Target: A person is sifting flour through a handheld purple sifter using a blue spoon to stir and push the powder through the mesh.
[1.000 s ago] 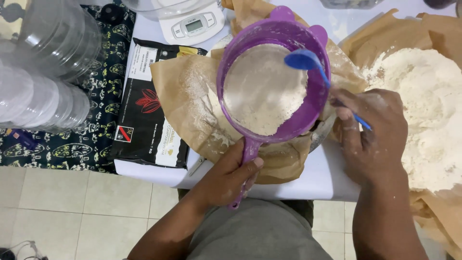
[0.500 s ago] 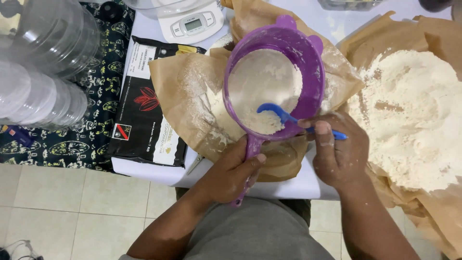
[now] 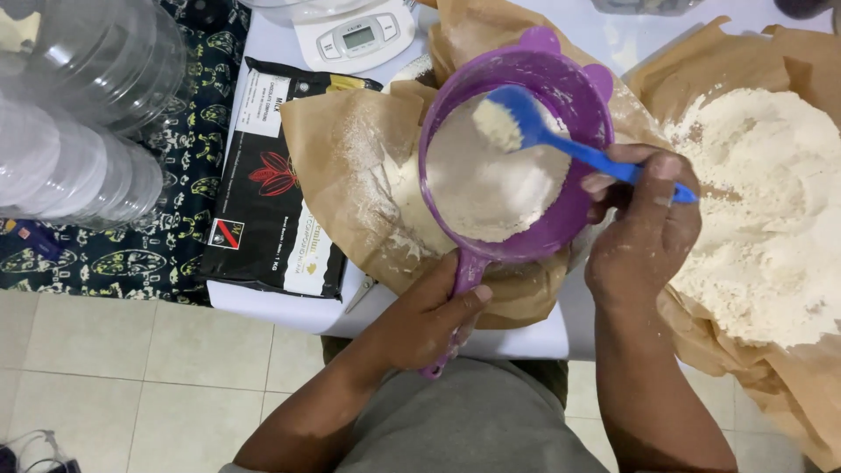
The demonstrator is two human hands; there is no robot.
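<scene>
Head view: the sifting step is in hand. The left hand (image 3: 429, 320) is closed around the handle of the purple sieve (image 3: 512, 158), held above brown paper (image 3: 350, 166). The right hand (image 3: 644, 232) grips a blue spoon (image 3: 543, 131) carrying flour into the sieve; tipping it calls for a steady sieve

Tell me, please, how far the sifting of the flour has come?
Done: some sifted flour lies on the brown paper under the purple sieve. In hand: the left hand holds the sieve handle; the right hand works a blue spoon of flour inside. Left: the large flour pile at the right.
</scene>
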